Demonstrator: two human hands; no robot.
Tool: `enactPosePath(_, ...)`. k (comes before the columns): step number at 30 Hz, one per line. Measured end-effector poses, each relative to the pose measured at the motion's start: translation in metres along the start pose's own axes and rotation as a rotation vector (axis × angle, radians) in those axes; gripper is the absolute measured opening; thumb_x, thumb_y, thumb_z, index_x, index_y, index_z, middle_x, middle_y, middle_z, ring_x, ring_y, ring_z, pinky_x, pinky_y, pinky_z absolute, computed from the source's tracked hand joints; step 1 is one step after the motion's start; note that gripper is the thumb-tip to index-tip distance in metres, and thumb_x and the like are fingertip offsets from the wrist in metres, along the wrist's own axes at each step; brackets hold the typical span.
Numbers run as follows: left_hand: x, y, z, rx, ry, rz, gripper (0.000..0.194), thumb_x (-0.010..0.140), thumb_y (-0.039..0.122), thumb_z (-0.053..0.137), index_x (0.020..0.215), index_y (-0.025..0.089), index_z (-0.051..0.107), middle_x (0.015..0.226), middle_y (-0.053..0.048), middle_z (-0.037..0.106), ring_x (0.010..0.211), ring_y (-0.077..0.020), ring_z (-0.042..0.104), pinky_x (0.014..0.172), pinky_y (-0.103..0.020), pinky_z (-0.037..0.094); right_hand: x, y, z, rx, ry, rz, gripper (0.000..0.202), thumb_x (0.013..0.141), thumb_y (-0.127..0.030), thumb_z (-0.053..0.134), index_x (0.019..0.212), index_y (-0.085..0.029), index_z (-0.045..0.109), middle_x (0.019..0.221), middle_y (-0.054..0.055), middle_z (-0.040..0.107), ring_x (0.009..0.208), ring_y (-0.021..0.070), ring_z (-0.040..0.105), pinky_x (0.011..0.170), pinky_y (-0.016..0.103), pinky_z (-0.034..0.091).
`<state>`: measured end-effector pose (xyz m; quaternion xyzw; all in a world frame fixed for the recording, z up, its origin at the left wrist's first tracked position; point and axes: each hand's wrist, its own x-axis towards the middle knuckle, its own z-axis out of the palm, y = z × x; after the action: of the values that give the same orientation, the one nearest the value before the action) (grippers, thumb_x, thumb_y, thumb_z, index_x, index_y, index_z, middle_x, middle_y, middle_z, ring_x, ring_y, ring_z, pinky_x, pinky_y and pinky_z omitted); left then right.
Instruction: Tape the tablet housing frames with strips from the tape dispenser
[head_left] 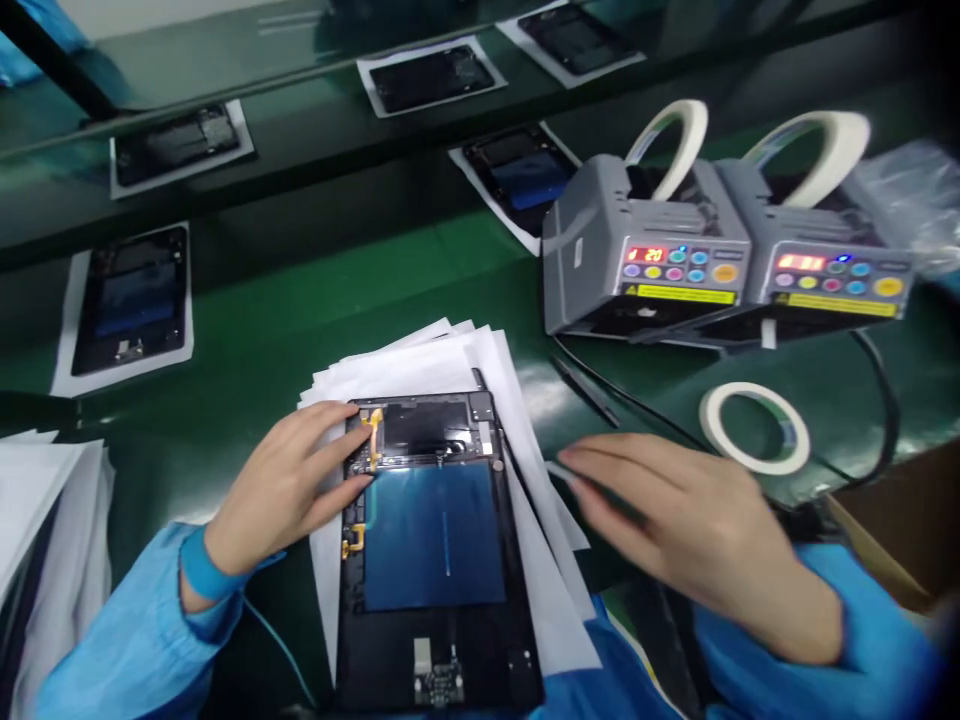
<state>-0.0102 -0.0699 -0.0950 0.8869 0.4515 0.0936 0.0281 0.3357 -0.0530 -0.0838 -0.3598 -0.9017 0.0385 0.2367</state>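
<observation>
An opened tablet housing [379,655] lies in front of me on a stack of white sheets [420,360]. A large battery [435,545] covered in blue film fills its middle, and orange flex cables [375,432] run along its left edge. My left hand [277,480] rests with spread fingers on the upper left of the housing, fingertips beside those cables. To the right of the tablet, my right hand [690,520] is raised, its thumb and fingers pinching a small whitish strip of tape [559,469].
Two grey tape dispensers [649,250] with lit displays stand at the back right. A tape roll [754,428] and black tweezers [585,390] lie before them. Other opened tablets [135,290] rest on paper behind. Wrapped sheets [67,560] are at left, a cardboard box [900,510] at right.
</observation>
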Motion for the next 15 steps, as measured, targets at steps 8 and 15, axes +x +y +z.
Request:
enactPosePath(8,-0.008,-0.013,0.041,-0.184,0.188,0.040,0.040,0.087,0.033,0.048,0.121,0.013,0.053,0.125,-0.018,0.051,0.119,-0.0318,0.046,0.096,-0.050,0.044,0.104,-0.059,0.085,-0.093,0.024,-0.053,0.014,0.086,-0.018,0.052,0.088,-0.016,0.066,0.087,0.002,0.067,0.070,0.0130,0.062,0.056,0.026,0.046)
enactPosePath(15,-0.011,-0.012,0.049,-0.239,0.278,0.010,0.037,0.084,0.033,0.049,0.113,0.012,0.059,0.120,-0.017,0.056,0.117,-0.0317,0.048,0.092,-0.048,0.048,0.111,-0.065,0.103,-0.127,-0.009,-0.042,0.011,0.085,-0.019,0.055,0.088,-0.016,0.065,0.082,0.001,0.066,0.065,0.0119,0.060,0.053,0.026,0.040)
